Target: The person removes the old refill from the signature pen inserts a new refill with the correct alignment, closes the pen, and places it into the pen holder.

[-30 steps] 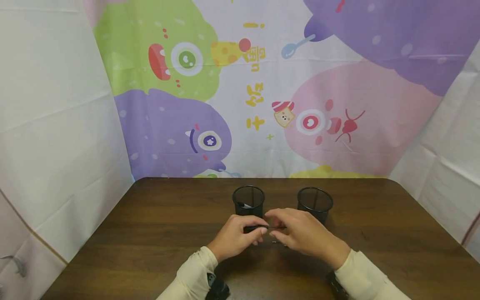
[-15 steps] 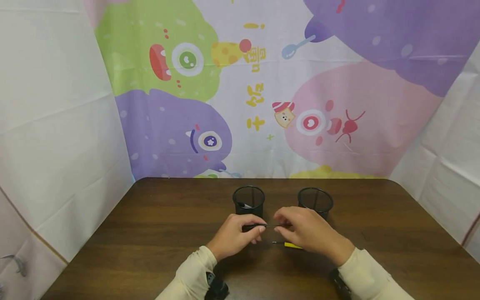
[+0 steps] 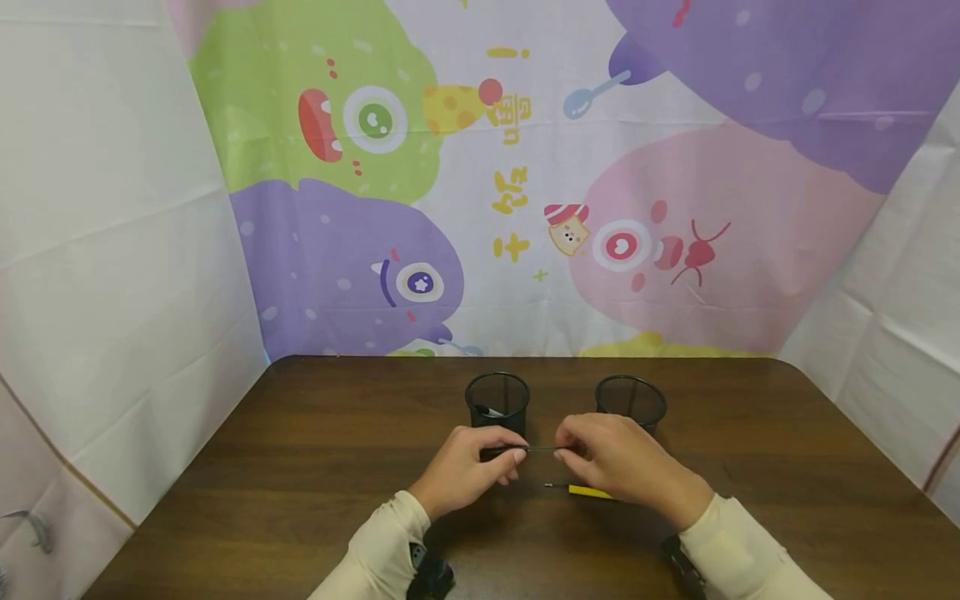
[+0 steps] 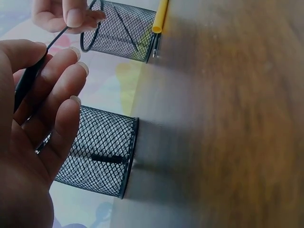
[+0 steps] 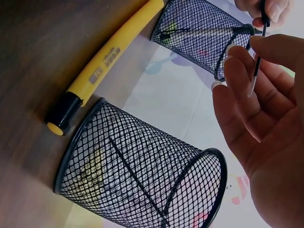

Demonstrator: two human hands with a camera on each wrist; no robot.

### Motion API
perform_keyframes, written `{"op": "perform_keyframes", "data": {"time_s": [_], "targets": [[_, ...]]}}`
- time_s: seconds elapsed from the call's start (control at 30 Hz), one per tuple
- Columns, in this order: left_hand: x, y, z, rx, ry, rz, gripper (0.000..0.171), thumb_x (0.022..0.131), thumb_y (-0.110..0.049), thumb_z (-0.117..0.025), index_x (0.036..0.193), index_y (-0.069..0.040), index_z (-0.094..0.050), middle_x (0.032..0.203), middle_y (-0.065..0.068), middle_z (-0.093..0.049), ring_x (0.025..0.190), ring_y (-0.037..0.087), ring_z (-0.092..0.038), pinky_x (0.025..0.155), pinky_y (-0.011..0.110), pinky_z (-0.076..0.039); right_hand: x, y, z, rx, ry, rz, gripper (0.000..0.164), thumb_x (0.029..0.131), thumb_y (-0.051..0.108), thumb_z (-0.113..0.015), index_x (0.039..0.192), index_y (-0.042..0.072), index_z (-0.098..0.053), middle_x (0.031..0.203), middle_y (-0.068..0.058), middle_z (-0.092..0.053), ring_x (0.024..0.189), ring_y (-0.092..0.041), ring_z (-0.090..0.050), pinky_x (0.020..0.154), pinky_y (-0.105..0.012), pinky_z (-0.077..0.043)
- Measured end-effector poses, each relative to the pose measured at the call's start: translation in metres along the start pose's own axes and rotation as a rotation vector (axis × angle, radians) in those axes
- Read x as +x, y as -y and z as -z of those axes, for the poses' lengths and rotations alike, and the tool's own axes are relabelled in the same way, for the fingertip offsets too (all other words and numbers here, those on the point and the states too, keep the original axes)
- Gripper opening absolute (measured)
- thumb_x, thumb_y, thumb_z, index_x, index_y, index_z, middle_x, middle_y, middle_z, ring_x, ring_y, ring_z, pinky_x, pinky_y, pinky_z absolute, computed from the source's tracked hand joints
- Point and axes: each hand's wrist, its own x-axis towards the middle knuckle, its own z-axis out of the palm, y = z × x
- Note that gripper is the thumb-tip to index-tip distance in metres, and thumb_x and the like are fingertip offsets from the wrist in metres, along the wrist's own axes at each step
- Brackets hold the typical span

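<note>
My left hand (image 3: pixel 461 468) holds a black pen part (image 4: pixel 29 78) between thumb and fingers. A thin pen refill (image 5: pixel 257 71), partly clear and partly dark, runs from that part toward my right hand (image 3: pixel 626 467). My right thumb and forefinger pinch the refill, and its clear end shows beside the palm in the right wrist view. The other right fingers are loosely bent. Below the right hand, a yellow pen barrel (image 3: pixel 590 492) lies on the table; one end is black, and a slim metal-tipped piece shows by its left end in the head view.
Two black mesh pen cups stand behind the hands. The left cup (image 3: pixel 517 419) holds a pen (image 3: pixel 492 411) with a dark end and a pale body; the right cup (image 5: pixel 128 156) stands close behind my right hand. A cartoon-print cloth (image 3: pixel 495 317) hangs at the table's (image 3: pixel 337 417) back edge.
My right hand has moved slightly right, away from the left, so more of the refill shows between them. The yellow pen barrel has come into view from behind the right hand.
</note>
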Motion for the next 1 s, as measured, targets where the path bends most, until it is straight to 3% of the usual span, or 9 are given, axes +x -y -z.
{"op": "perform_keyframes", "data": {"time_s": [0.13, 0.4, 1.0], "targets": [[0.0001, 0.0078, -0.0005, -0.005, 0.011, -0.010, 0.014, 0.098, -0.013, -0.068, 0.106, -0.004, -0.074, 0.075, -0.001, -0.071, 0.062, 0.011, -0.068, 0.059, 0.026, -0.057, 0.0005, 0.0016, -0.0003, 0.011, 0.003, 0.004, 0.017, 0.086, 0.012, -0.078, 0.085, 0.022, -0.064, 0.078, 0.018, -0.059, 0.068, 0.003, -0.053, 0.060, -0.022, -0.049], [0.0000, 0.0077, 0.0003, -0.005, 0.038, -0.025, 0.021, 0.100, -0.022, -0.065, 0.108, -0.004, -0.073, 0.076, -0.007, -0.070, 0.064, 0.008, -0.067, 0.061, 0.027, -0.058, 0.0021, 0.0055, -0.0017, 0.020, -0.011, 0.039, 0.015, 0.087, 0.013, -0.076, 0.085, 0.023, -0.065, 0.078, 0.019, -0.058, 0.067, 0.003, -0.053, 0.059, -0.019, -0.049], [0.0002, 0.0069, -0.0009, -0.011, 0.047, -0.024, 0.016, 0.098, -0.016, -0.068, 0.110, -0.006, -0.073, 0.078, 0.000, -0.072, 0.064, 0.009, -0.068, 0.060, 0.025, -0.058, 0.0022, 0.0049, -0.0008, 0.034, -0.031, 0.098, 0.010, 0.088, 0.009, -0.076, 0.091, 0.017, -0.071, 0.085, 0.014, -0.063, 0.070, 0.002, -0.053, 0.061, -0.018, -0.048]]}}
